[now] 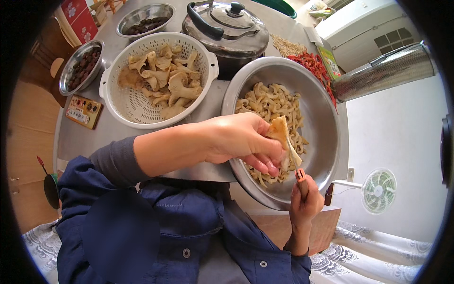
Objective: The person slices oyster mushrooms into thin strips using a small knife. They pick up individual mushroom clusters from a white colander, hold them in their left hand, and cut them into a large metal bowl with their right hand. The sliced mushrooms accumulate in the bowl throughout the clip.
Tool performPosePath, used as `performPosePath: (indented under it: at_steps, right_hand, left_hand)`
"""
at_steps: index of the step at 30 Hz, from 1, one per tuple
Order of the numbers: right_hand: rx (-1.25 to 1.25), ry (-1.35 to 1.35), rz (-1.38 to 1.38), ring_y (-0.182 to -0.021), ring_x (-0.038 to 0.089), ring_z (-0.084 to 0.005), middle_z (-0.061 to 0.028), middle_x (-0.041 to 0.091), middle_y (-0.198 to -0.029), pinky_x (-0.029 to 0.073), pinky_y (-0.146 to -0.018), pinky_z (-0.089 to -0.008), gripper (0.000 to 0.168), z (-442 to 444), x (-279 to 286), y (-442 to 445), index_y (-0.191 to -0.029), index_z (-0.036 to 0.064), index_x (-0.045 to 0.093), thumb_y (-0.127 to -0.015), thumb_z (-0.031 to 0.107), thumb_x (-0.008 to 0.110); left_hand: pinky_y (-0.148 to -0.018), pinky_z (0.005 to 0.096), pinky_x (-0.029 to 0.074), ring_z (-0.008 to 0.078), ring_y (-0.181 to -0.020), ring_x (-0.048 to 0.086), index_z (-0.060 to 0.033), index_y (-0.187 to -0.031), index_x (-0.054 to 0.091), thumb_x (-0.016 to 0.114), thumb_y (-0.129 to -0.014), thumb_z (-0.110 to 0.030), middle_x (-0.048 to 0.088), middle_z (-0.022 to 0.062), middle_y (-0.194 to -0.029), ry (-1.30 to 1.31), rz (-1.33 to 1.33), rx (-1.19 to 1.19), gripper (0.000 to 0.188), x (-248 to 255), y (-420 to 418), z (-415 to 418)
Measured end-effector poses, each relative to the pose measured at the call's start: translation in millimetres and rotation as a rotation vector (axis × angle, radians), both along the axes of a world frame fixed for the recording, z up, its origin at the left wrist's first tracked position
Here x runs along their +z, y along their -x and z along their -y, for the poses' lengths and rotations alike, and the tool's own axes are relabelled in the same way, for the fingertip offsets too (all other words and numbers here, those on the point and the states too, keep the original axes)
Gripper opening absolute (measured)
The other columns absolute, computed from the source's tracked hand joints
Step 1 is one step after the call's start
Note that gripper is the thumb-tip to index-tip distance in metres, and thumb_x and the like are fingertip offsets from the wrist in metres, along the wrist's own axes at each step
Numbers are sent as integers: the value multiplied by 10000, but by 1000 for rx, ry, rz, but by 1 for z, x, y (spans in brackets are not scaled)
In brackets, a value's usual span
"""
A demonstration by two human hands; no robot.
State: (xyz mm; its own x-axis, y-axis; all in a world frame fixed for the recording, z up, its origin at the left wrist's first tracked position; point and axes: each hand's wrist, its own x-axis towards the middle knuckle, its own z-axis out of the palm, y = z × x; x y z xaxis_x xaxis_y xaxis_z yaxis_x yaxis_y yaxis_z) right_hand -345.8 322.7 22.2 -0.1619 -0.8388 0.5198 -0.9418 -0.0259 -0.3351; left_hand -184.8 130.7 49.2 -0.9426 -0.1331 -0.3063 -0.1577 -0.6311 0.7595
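Above a wide stainless steel basin (321, 117), my left hand (244, 142) pinches a piece of pale mushroom (278, 128) between thumb and fingers. My right hand (306, 202) grips the orange-brown handle of a small knife (302, 183). Its thin blade lies against the mushroom piece, where a strip stands off on the right side; whether it is cut free I cannot tell. Below both hands, many sliced mushroom strips (273, 97) cover the left part of the basin floor. Whole or torn mushrooms (166, 76) sit in a white plastic colander (127, 119) to the left.
Behind the colander stands a lidded steel pot (230, 26) with black handles. Steel bowls of dark red fruit (85, 67) and darker fruit (147, 25) are at the left. Dried red chillies (312, 65) border the basin. A phone-like object (84, 111) lies near the table's left edge.
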Motion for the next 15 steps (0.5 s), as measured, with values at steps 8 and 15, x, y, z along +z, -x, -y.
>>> performPosePath:
  at_steps: [8,15]
  right_hand:
    - [-28,-4,92,-597,599,-237,-124,610,-800,467,-545,-274,303,5,-1,-4,-989,18,525,-707,-9,633]
    - [-19,40,120,-623,607,-212,-121,617,-834,474,-580,-269,275,13,2,-9,-986,15,529,-731,-7,629]
  left_hand:
    - [-648,252,507,161,-763,602,9,-957,529,454,-900,-252,593,106,-851,33,-77,39,277,7,-3,1]
    - [-591,222,499,117,-766,598,-39,-988,539,439,-905,-208,583,43,-847,115,-92,155,213,7,-1,2]
